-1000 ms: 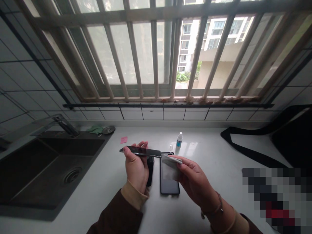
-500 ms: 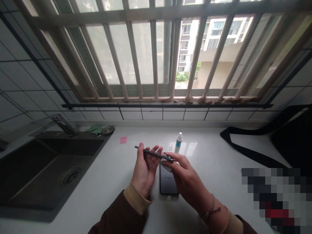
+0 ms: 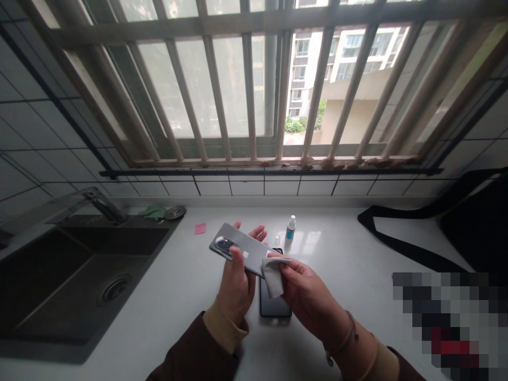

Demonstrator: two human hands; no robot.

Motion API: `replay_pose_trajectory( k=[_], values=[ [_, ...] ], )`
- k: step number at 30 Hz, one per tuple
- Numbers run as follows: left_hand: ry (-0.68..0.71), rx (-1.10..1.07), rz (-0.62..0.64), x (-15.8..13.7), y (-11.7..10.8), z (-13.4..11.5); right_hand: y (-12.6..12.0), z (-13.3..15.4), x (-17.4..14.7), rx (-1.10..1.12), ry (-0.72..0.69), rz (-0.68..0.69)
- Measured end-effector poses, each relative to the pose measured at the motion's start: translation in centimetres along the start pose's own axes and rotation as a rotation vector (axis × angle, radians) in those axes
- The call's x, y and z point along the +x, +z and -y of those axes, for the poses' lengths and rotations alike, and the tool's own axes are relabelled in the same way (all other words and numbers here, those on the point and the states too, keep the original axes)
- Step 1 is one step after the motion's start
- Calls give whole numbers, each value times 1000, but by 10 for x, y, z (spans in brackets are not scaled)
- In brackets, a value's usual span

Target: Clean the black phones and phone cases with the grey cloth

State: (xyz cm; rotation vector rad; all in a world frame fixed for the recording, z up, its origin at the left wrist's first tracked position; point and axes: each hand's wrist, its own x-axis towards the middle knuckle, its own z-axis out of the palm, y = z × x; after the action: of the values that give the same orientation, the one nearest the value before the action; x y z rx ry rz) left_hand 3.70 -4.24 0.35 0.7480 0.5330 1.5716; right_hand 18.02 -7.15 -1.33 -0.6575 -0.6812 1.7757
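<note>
A grey smartphone [image 3: 251,255] is held above the counter, its back with the camera bump turned toward me. My left hand [image 3: 238,280] grips it, thumb on the back near the cameras and fingers behind the far edge. At the phone's right end my right hand [image 3: 304,278] pinches a small grey cloth [image 3: 273,278], which hangs over that end. Below lies a second, dark-screened phone [image 3: 274,307] flat on the counter, partly hidden by the cloth and right hand. Beyond the hands stands a small white spray bottle [image 3: 291,228] with a blue label, a clear cap [image 3: 277,241] beside it.
A dark sink [image 3: 91,286] with a faucet [image 3: 105,206] takes up the left. A pink sticky note [image 3: 200,228] lies on the white counter [image 3: 190,307]. At right are a black bag [image 3: 476,227] and its strap. A barred window [image 3: 250,95] is ahead.
The held phone has turned from edge-on to showing its back. My left thumb now lies across its back, and the cloth in my right hand shows more, draped over the phone's right end.
</note>
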Motion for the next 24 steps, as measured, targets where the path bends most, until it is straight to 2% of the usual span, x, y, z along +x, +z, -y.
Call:
replay_pose_trajectory(
  k=[2, 4, 7, 10, 12, 15, 17, 19, 22, 24],
  values=[
    [-3, -31, -56, 0, 1, 0, 2, -2, -2, -11, 60, 69],
    [-53, -93, -149, 3, 2, -3, 1, -3, -2, -89, 85, 58],
    [-204, -165, -283, 8, 2, -9, -9, -1, 2, -278, -30, -121],
    [-377, -161, -309, 11, 4, -14, -18, 7, 4, -394, -247, -355],
    [-500, -134, -249, 9, 5, -15, -20, 15, 1, -507, -379, -490],
    [-702, -119, -64, 3, 7, -13, -18, 25, -8, -817, -580, -624],
    [-827, -124, 73, -1, 7, -9, -16, 27, -11, -1023, -727, -598],
    [-954, -88, 186, -6, 5, -5, -14, 25, -11, -1168, -846, -486],
    [-1091, 16, 286, -9, 1, 2, -14, 21, -8, -1284, -911, -365],
    [-1095, 24, 296, -10, -1, 5, -16, 22, -8, -1326, -923, -393]
  ],
)
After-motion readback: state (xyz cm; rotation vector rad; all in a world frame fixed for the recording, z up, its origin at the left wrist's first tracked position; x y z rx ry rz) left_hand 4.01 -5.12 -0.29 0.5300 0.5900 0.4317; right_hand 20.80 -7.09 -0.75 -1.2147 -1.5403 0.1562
